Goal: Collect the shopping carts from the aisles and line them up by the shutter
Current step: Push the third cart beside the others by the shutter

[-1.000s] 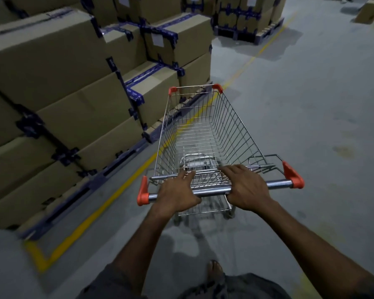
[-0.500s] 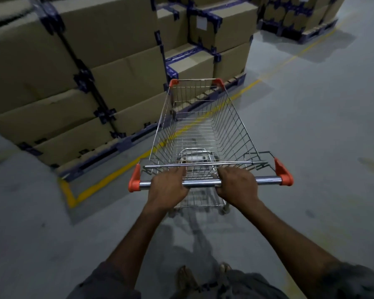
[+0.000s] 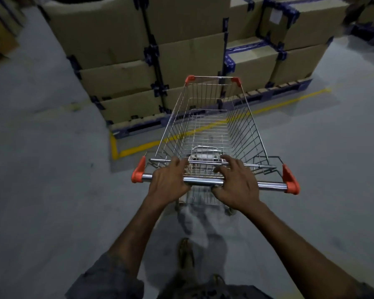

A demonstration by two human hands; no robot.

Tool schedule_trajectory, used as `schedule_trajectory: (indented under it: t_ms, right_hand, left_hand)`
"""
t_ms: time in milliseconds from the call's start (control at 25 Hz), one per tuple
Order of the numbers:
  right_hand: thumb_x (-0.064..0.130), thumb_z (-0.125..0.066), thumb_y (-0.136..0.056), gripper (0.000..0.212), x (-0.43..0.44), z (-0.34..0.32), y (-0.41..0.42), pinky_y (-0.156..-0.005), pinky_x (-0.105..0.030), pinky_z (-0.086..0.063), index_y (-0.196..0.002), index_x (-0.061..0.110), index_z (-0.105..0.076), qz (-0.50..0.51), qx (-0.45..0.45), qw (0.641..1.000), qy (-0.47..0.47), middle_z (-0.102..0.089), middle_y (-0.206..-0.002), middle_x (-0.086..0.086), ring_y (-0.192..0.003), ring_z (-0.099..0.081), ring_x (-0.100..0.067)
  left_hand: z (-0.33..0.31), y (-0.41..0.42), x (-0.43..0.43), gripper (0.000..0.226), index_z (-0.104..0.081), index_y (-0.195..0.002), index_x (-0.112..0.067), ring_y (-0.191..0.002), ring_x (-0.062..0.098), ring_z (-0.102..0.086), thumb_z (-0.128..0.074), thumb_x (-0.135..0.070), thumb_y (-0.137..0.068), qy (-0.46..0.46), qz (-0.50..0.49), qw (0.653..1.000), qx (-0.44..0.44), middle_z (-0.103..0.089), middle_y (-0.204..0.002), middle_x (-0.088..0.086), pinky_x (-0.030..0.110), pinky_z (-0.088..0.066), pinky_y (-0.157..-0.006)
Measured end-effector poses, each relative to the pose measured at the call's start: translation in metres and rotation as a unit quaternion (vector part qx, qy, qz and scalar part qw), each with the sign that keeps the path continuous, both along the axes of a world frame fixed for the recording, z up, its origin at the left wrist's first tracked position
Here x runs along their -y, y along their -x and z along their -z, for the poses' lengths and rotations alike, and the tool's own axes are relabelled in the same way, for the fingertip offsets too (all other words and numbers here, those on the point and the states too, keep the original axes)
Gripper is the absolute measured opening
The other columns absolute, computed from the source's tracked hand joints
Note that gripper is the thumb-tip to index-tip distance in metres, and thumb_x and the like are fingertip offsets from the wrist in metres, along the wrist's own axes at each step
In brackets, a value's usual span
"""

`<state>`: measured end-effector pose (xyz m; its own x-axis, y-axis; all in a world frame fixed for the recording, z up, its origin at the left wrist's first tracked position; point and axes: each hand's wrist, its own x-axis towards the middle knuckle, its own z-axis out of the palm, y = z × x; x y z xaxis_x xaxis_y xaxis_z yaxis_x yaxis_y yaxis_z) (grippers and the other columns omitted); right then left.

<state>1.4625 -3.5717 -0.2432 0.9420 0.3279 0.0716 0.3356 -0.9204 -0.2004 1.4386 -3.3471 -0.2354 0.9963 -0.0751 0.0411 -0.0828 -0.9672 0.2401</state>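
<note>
A wire shopping cart (image 3: 212, 126) with orange corner caps stands in front of me on the grey floor, its basket empty. My left hand (image 3: 168, 182) grips the chrome handle bar (image 3: 203, 181) left of centre. My right hand (image 3: 235, 184) holds the same bar right of centre, its fingers spread forward over the bar towards the folded child-seat flap. The cart's nose points at a stack of boxes. No shutter is in view.
Stacked cardboard boxes (image 3: 138, 50) with dark blue strapping sit on a pallet (image 3: 138, 126) right ahead, edged by a yellow floor line (image 3: 289, 101). More boxes (image 3: 300, 29) stand at the back right. Grey floor (image 3: 41, 169) stretches left and right. My foot (image 3: 185, 253) shows below.
The cart and my view have swung left, so the box stack now sits straight ahead instead of to the left. My right fingers have loosened and spread over the bar.
</note>
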Motion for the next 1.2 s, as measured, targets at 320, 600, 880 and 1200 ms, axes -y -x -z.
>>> schedule_trajectory:
  t_ms: [320, 600, 880, 1200]
  right_hand:
    - [0.047, -0.063, -0.076, 0.055, -0.026, -0.010, 0.064, -0.104, -0.040, -0.047, -0.127, 0.027, -0.069, -0.081, -0.098, 0.987, 0.093, -0.036, -0.162, 0.003, -0.150, -0.028, -0.019]
    - [0.047, -0.064, -0.079, 0.069, -0.104, -0.015, 0.118, -0.104, -0.038, -0.046, -0.143, 0.025, -0.051, -0.145, -0.087, 0.982, 0.084, -0.039, -0.159, 0.003, -0.149, -0.030, -0.019]
    - [0.047, -0.063, -0.075, 0.044, -0.200, -0.015, 0.149, -0.089, -0.038, -0.053, -0.113, 0.025, -0.071, -0.219, -0.050, 0.968, 0.112, -0.044, -0.156, 0.005, -0.144, -0.037, -0.018]
    - [0.043, -0.060, -0.072, 0.034, -0.336, -0.007, 0.186, -0.067, -0.029, -0.045, -0.095, 0.023, -0.075, -0.246, -0.014, 0.963, 0.112, -0.053, -0.148, 0.012, -0.103, -0.069, -0.021]
  left_hand:
    - [-0.006, 0.098, -0.018, 0.094, -0.014, -0.160, -0.042, -0.131, 0.027, -0.056, -0.057, -0.074, -0.082, -0.036, -0.067, 0.988, -0.135, -0.023, -0.166, -0.008, 0.045, -0.045, -0.101]
    - [-0.006, 0.178, -0.084, 0.085, -0.025, -0.158, -0.039, -0.128, 0.025, -0.058, -0.057, -0.068, -0.085, -0.026, -0.143, 0.983, -0.109, -0.029, -0.165, -0.007, 0.044, -0.046, -0.103]
    - [-0.008, 0.245, -0.164, 0.077, -0.032, -0.155, -0.035, -0.124, 0.023, -0.061, -0.054, -0.067, -0.088, -0.032, -0.198, 0.978, -0.061, -0.038, -0.160, -0.006, 0.040, -0.050, -0.095]
    - [-0.005, 0.301, -0.284, 0.072, -0.041, -0.151, -0.033, -0.118, 0.025, -0.065, -0.060, -0.058, -0.086, -0.048, -0.242, 0.967, -0.062, -0.042, -0.159, -0.005, 0.042, -0.052, -0.093]
